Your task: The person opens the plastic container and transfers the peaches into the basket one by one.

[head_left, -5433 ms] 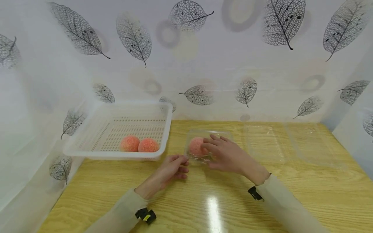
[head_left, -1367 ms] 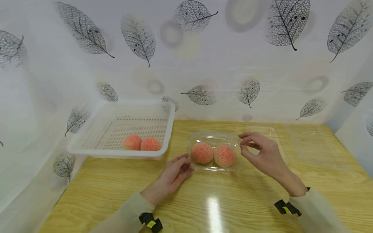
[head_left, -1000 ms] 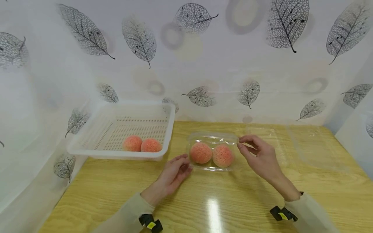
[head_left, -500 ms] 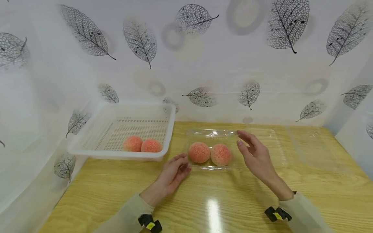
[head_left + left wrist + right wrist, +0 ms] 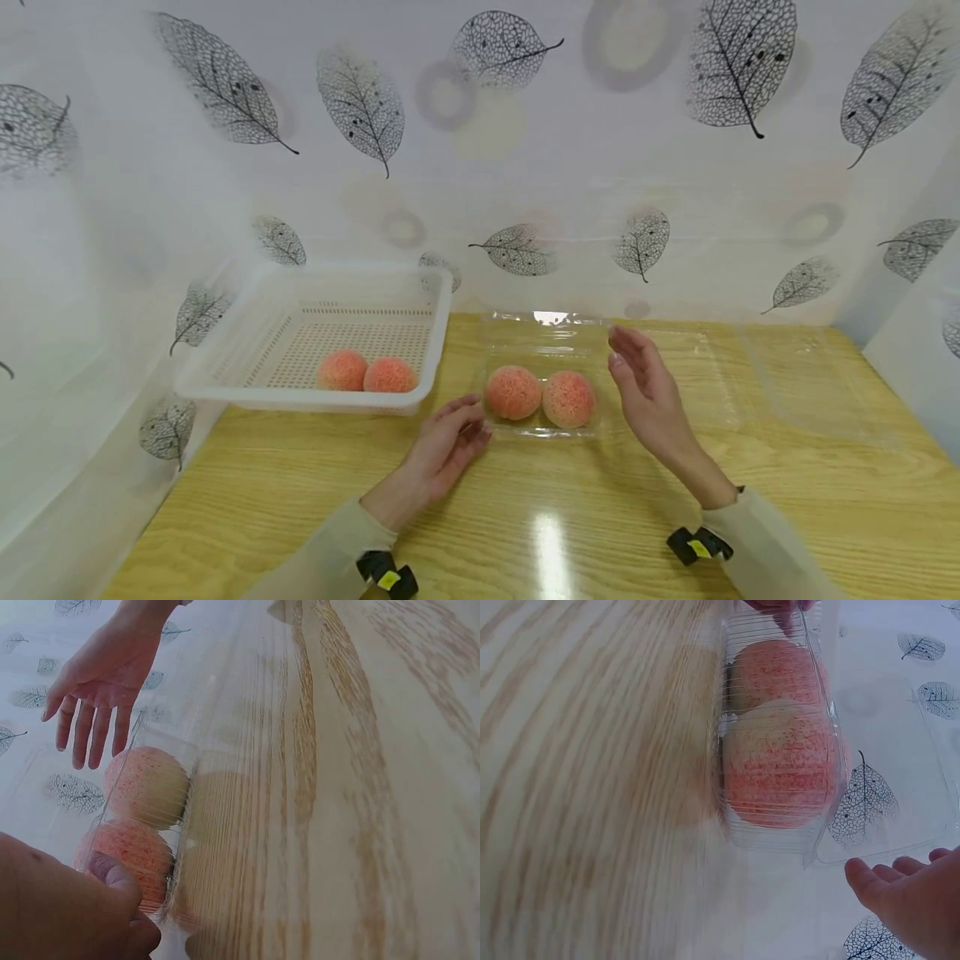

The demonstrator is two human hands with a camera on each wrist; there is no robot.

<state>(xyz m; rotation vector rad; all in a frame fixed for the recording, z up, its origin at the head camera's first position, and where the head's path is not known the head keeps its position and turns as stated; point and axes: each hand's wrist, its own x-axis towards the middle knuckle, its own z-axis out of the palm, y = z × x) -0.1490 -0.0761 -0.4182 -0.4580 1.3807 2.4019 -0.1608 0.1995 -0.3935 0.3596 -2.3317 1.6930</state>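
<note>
A clear plastic clamshell box [image 5: 540, 432] lies on the table with two pink peaches [image 5: 513, 392] side by side in its base. Its hinged lid [image 5: 551, 337] is raised toward the back. My left hand [image 5: 442, 446] pinches the left end of the box; in the left wrist view the thumb [image 5: 112, 874] lies at the rim, close to the nearer peach, and the other fingers are partly hidden. Beside the lid's right edge is my right hand [image 5: 651, 400], its fingers extended and holding nothing. In the right wrist view its fingertips [image 5: 859, 874] are near the lid's edge.
A white plastic basket [image 5: 300, 395] with two more peaches [image 5: 390, 375] stands at the back left. More clear plastic containers [image 5: 701, 375] lie at the right of the wooden table [image 5: 480, 533]. A leaf-patterned sheet [image 5: 525, 167] hangs behind the table.
The lid has swung up and back from over the peaches. My right hand has let go of its edge and moved left and slightly back. My left hand stays at the box's left end.
</note>
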